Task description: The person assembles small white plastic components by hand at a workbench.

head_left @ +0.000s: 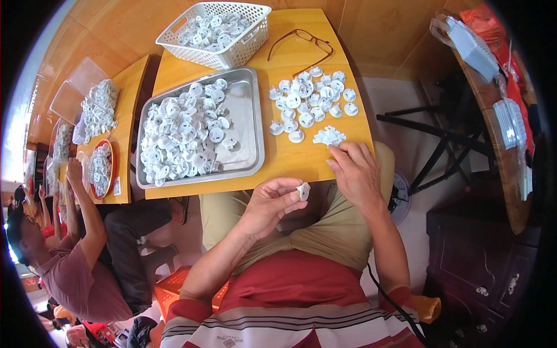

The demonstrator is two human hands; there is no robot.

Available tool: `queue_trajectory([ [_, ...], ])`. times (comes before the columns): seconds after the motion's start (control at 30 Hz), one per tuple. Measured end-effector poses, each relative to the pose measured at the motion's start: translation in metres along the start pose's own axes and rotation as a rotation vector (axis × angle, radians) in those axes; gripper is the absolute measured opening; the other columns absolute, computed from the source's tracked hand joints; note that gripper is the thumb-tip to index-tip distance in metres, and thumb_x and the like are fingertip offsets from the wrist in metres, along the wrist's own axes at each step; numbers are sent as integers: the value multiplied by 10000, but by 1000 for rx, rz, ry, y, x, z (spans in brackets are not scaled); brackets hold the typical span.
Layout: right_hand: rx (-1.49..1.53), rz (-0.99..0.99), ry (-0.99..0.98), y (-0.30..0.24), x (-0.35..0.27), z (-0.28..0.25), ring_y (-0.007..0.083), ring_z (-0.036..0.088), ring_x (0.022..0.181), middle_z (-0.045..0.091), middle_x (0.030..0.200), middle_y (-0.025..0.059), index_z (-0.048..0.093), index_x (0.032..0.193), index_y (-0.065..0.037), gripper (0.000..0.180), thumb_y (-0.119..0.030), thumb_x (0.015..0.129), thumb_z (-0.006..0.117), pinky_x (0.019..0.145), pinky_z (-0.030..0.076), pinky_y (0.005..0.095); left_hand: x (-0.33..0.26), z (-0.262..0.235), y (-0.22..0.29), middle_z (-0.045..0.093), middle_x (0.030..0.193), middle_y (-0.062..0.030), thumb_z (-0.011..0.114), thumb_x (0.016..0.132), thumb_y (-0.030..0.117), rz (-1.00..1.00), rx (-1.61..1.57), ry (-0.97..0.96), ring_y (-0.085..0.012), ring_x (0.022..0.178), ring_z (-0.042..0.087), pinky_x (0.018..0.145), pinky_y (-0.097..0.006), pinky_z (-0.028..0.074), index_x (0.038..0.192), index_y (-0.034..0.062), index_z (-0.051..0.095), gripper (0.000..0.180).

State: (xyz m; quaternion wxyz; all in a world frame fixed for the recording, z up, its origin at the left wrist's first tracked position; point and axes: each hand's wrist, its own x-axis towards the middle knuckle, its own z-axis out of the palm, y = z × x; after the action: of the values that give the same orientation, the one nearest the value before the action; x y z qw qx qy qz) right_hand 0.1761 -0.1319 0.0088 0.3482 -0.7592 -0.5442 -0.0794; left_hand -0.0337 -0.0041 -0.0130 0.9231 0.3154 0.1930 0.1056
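My left hand [271, 204] pinches a small round white plastic part [303, 191] between thumb and fingertips, above my lap and just off the table's front edge. My right hand [355, 171] is at the table's near right edge, its fingertips beside a little heap of tiny white plastic pieces [329, 136]. Its thumb and forefinger are apart, with nothing visible between them. Beyond that heap lies a loose group of round white plastic parts [306, 119]. To the left, a metal tray [250, 156] holds a big pile of similar white parts [185, 130].
A white perforated basket [248, 49] full of white parts stands at the back of the table. Eyeglasses [313, 43] lie beside it. At the left, a co-worker [81, 267] sits by another table with a red-rimmed bowl [101, 168]. A dark folding stand [441, 133] is at the right.
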Motion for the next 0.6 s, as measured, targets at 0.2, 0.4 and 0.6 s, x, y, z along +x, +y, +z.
queue_trajectory([
  [0.2, -151, -14, -120, 1, 1, -1, 263, 565, 1019, 615, 1000, 35, 750, 1061, -72, 215, -201, 889, 737, 901, 464, 419, 0, -3, 0, 723, 1187, -105, 672, 983, 6, 9, 32, 3, -188, 1095, 707, 952, -362, 624, 1228, 46, 683, 248],
  [0.4, -64, -52, -94, 9, -6, -2, 261, 573, 999, 615, 1001, 40, 754, 1024, -65, 216, -163, 832, 777, 885, 470, 419, -1, -2, 1, 722, 1185, -104, 677, 980, 6, 3, 33, -4, -185, 1091, 707, 951, -363, 623, 1219, 42, 686, 241],
  [0.6, -65, -64, -88, 8, -9, -4, 269, 577, 1023, 616, 1029, 43, 746, 1058, -53, 289, -141, 790, 806, 896, 479, 427, -2, -3, 0, 722, 1179, -100, 678, 980, 8, 3, 29, -12, -183, 1092, 706, 954, -370, 622, 1213, 45, 686, 236],
])
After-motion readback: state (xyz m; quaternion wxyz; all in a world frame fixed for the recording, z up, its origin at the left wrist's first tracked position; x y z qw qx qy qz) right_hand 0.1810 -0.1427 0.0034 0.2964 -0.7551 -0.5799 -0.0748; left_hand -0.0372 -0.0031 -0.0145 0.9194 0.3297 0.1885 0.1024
